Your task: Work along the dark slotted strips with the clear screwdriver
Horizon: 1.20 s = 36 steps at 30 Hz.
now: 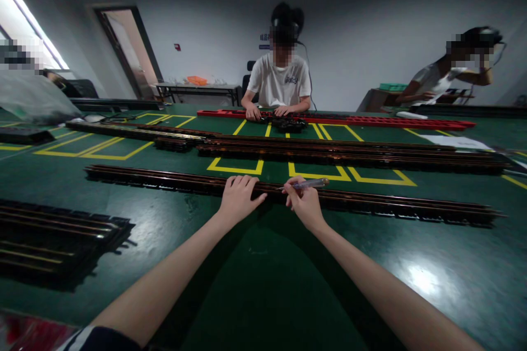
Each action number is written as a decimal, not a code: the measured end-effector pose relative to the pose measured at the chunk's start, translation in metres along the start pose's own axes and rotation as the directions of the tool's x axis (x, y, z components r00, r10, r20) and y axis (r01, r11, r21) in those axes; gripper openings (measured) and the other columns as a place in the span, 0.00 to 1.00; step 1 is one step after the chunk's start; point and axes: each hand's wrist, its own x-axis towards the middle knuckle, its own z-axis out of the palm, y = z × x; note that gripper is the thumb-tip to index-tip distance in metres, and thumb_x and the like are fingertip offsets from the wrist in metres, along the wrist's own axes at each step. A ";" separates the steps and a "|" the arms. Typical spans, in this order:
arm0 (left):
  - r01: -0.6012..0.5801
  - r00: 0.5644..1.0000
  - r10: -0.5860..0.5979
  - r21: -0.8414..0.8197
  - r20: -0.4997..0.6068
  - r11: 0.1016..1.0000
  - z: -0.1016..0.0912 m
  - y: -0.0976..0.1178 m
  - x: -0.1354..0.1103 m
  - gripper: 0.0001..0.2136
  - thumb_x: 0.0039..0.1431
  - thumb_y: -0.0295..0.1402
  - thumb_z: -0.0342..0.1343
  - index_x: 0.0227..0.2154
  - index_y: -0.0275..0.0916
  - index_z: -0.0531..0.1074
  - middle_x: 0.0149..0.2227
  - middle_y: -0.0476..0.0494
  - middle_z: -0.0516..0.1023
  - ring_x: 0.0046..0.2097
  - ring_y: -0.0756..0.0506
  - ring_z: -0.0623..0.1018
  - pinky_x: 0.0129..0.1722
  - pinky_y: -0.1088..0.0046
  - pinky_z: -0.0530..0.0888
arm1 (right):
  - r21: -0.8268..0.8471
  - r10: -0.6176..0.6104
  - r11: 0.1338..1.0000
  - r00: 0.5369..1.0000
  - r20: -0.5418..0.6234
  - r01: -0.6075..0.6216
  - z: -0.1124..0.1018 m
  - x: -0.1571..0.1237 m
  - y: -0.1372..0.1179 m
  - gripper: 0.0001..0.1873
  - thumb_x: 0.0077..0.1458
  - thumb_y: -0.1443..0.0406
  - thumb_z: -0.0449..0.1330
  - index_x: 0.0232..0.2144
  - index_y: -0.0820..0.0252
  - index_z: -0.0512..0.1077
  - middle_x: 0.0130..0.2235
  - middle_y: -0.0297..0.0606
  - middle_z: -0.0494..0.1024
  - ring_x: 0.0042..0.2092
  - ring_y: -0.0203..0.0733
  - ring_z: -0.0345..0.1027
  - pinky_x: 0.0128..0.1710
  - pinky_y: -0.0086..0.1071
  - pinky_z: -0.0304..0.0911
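A long dark rail assembly with copper-coloured strips [391, 203] lies crosswise on the green table in front of me. My left hand [241, 197] rests on it left of its middle, fingers laid over the top and thumb stretched to the right. Just to the right, my right hand [303, 200] grips a pen-like tool [310, 183] with a clear barrel. Its thin tip points left and down at the rail, close to my left thumb. Whether the tip touches the strips I cannot tell.
More dark rails [354, 153] lie across the table beyond, and a stack of them [53, 241] sits at near left. Opposite, a co-worker [280, 79] handles dark parts [288, 122] by a red rail [391, 120]. Another person [436, 79] is at far right. Yellow tape [234, 169] marks the tabletop.
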 end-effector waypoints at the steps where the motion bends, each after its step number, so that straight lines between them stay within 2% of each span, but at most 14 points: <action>1: 0.000 1.000 0.000 0.004 0.005 1.000 0.000 0.000 0.000 0.20 0.60 0.46 0.46 0.46 0.37 0.70 0.45 0.39 0.75 0.47 0.39 0.72 0.50 0.58 0.63 | 0.000 -0.001 1.000 1.000 0.001 0.001 0.000 0.000 0.000 0.16 0.57 0.52 0.53 0.29 0.59 0.65 0.25 0.35 0.74 0.19 0.34 0.66 0.14 0.25 0.58; 25: 0.015 1.000 -0.015 0.015 0.012 1.000 0.000 0.003 0.001 0.17 0.60 0.42 0.47 0.45 0.37 0.70 0.45 0.38 0.75 0.48 0.38 0.72 0.50 0.57 0.63 | -0.031 -0.011 0.999 1.000 0.009 0.011 -0.001 0.000 -0.002 0.15 0.57 0.53 0.53 0.29 0.58 0.65 0.25 0.35 0.73 0.19 0.34 0.66 0.14 0.26 0.58; 36: 0.031 0.999 -0.032 -0.020 -0.023 0.999 0.004 0.003 -0.001 0.15 0.59 0.37 0.47 0.46 0.38 0.69 0.47 0.38 0.75 0.50 0.38 0.70 0.56 0.52 0.57 | -0.003 -0.031 1.000 1.000 -0.004 0.031 0.000 -0.001 -0.001 0.15 0.57 0.53 0.53 0.29 0.58 0.65 0.26 0.36 0.74 0.19 0.34 0.66 0.15 0.26 0.59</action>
